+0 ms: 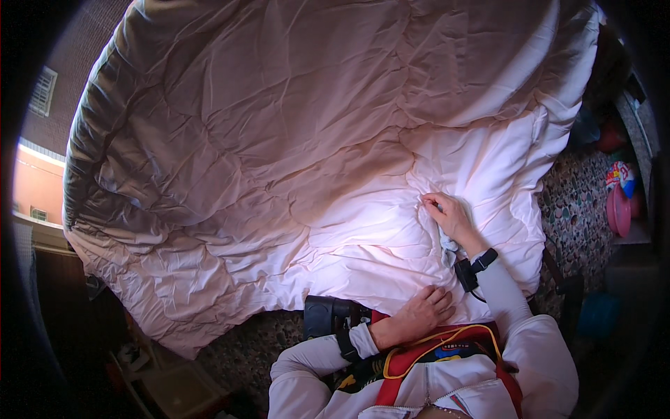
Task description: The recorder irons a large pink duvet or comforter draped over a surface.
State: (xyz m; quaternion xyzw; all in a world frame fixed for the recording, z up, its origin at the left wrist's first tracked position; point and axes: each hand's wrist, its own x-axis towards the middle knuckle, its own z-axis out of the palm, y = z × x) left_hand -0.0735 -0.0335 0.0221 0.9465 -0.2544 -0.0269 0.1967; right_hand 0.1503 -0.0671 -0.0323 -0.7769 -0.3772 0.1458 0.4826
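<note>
A large pale pink quilt [335,230] spreads in front of me, wrinkled and stitched along curved lines. My right hand [450,216] is over its near right part, thumb and forefinger pinched together at the quilt surface. Whatever is between those fingertips is too small to make out. Below that palm a crumpled greyish-white cloth [448,250] shows on the quilt. My left hand [420,313] lies palm down on the quilt's near edge, close to my body, its fingers extended and slightly bent. Both wrists wear black straps, and a small black box [465,275] sits by the right one.
A black blocky object [326,318] pokes out under the quilt's near edge, left of my left hand. To the right, a pink basin [618,211] and a colourful package [619,174] stand beyond the speckled floor [576,202]. A blue container [598,314] is lower right.
</note>
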